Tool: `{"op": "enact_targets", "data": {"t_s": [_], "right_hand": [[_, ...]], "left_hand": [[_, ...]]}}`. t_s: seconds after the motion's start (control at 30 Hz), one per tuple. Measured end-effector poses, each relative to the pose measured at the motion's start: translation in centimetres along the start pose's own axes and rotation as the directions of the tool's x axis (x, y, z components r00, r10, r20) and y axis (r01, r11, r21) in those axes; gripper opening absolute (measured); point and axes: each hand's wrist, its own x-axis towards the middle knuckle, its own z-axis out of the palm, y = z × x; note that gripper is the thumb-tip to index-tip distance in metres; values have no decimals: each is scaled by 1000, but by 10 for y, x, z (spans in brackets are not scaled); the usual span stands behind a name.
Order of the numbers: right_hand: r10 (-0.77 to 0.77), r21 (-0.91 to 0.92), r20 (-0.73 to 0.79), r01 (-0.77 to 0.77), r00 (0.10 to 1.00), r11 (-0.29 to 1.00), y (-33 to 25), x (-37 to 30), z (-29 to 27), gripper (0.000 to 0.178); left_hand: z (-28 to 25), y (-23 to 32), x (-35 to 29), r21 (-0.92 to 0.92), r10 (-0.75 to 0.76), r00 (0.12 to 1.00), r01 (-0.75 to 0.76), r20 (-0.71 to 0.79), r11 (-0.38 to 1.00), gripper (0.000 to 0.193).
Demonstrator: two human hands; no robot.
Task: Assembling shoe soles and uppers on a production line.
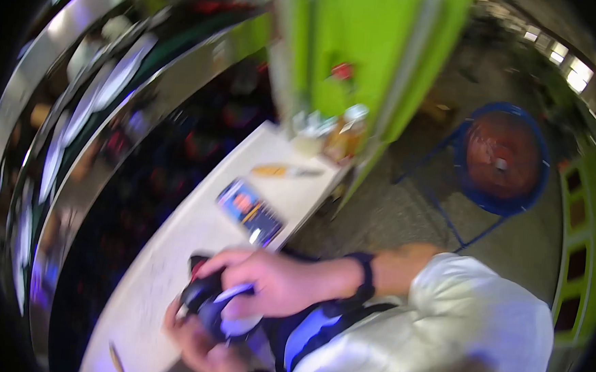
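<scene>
My right hand (272, 280) curls over a dark rounded object (199, 294) with a red patch and a pale bluish-white part; its kind is blurred. From below and to the left, my left hand (199, 347) grips the same object, its fingers partly hidden. Both hands are closed at the near edge of a narrow white table (149, 272). On the table, just beyond my right hand, lies a flat rectangular item (250, 212) with a coloured picture. Farther off is a yellow-handled tool (275, 171) with a dark narrow end.
A pale jar (307, 144) and an amber bottle (345, 134) stand at the table's far end, against a bright green panel (361, 47). Along the left runs a dark curved surface (148, 177). A round blue-rimmed fan-like thing (504, 158) stands on blue legs at right. A thin stick (117, 360) lies near left.
</scene>
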Motion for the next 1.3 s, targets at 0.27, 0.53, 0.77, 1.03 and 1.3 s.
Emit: {"op": "enact_targets", "data": {"t_s": [0.27,0.53,0.77,1.03,1.3], "right_hand": [[77,-138,30,-72,997,988,-13,-18,-14,41],[-13,-126,104,26,994,992,-8,-30,-13,41],[-28,-107,126,42,992,993,-9,-29,-16,36],[120,-277,104,-88,987,957,-17,-22,-46,71],[89,77,117,-98,989,992,12,0,-51,52]], "left_hand": [[3,2,-14,234,120,988,-139,96,962,38],[-7,4,-29,316,151,976,-195,160,929,36],[0,3,-29,326,179,970,-224,164,919,37],[14,-6,-7,278,241,934,-312,263,908,34],[42,-14,1,519,52,979,-149,198,842,65]]}}
